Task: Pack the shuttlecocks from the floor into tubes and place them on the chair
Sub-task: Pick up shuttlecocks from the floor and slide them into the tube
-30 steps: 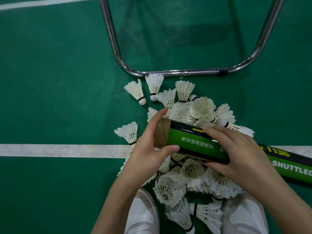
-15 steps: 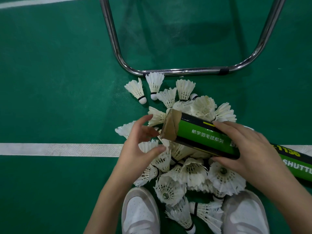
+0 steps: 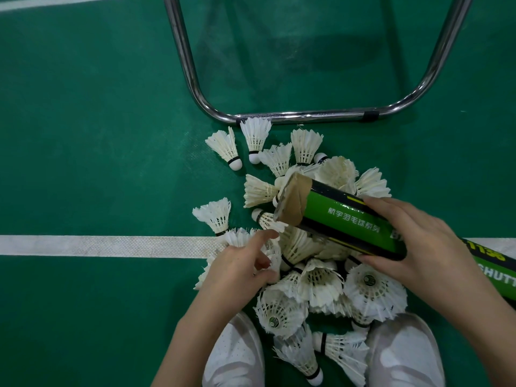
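A: Where is the tube (image 3: 343,219) right now?

B: In the right hand (image 3: 418,238). The fingers (image 3: 382,203) wrap over its top side and the thumb presses from below, so the hand is clamped around the green and black barrel. The tube lies tilted above the pile, its bare cardboard mouth pointing up and to the left, its far end running off the right edge of the view.

A: And the left hand (image 3: 240,268)?

B: Down on the left side of the shuttlecocks (image 3: 321,277), forefinger stretched toward the tube's mouth, the other fingers (image 3: 262,262) curled loosely among the white feathers. I cannot tell whether they actually pinch one.

A: How do the shuttlecocks lie?

B: Heaped on the green floor (image 3: 97,163), partly across the white court line (image 3: 106,246), between the two white shoes (image 3: 234,356) and the chair frame (image 3: 301,116). A few lie loose at the pile's upper left; one of them (image 3: 255,135) has its feathers touching the chrome bar.

A: Is the chair seat visible?

B: Only the bent chrome tubing resting on the floor, at the top of the view.
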The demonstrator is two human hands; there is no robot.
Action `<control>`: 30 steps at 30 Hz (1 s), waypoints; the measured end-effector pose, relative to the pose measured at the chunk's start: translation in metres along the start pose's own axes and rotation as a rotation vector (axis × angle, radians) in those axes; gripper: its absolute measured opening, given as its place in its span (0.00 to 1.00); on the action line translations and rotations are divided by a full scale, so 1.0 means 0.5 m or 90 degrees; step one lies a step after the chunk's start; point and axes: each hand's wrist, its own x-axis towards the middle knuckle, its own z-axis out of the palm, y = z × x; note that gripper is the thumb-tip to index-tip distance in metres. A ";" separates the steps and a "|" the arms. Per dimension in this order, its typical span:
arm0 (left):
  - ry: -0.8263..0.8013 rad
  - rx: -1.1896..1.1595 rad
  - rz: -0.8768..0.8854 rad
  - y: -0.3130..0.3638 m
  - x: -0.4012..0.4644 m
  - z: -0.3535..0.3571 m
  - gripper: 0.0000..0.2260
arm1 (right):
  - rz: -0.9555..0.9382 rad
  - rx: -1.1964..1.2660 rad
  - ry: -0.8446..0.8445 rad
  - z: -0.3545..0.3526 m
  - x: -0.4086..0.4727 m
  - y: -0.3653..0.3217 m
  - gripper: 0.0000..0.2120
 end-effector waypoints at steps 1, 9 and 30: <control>0.004 0.001 -0.002 0.000 0.001 0.000 0.25 | 0.000 0.003 -0.002 0.000 0.001 0.000 0.40; 0.046 -0.056 -0.010 0.011 0.003 -0.019 0.23 | 0.001 0.000 -0.007 -0.001 -0.001 0.002 0.42; 0.460 -0.552 -0.058 0.013 -0.001 -0.072 0.18 | -0.011 -0.019 -0.028 0.007 0.002 -0.001 0.42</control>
